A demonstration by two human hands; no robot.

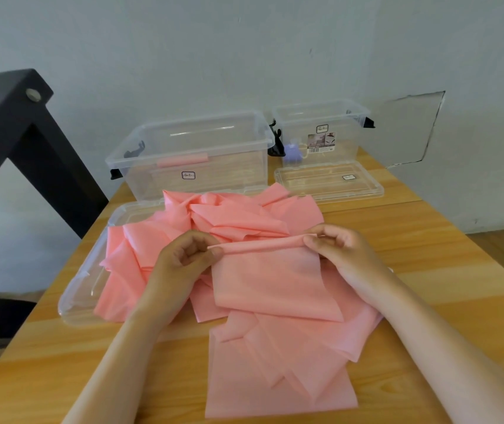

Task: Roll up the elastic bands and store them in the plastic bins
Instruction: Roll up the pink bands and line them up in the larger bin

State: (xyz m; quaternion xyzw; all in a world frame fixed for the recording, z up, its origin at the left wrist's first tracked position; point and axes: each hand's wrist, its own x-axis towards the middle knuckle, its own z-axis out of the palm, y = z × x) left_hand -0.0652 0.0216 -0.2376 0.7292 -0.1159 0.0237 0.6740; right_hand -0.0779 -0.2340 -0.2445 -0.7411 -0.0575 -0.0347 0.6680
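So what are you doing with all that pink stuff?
A person is rolling up one pink elastic band. The left hand and the right hand pinch its far edge, which is curled over only a little. A heap of loose pink bands lies on the wooden table. The big clear bin behind holds one finished roll, and a smaller bin stands to its right.

The bare left forearm (113,356) rises from the bottom left of the frame and the bare right forearm (446,341) from the bottom right, converging toward the centre. The left hand (183,260), fingers curled, pinches one end of the rolled edge of a thin pink elastic band (269,280). The right hand (344,250) pinches the other end.
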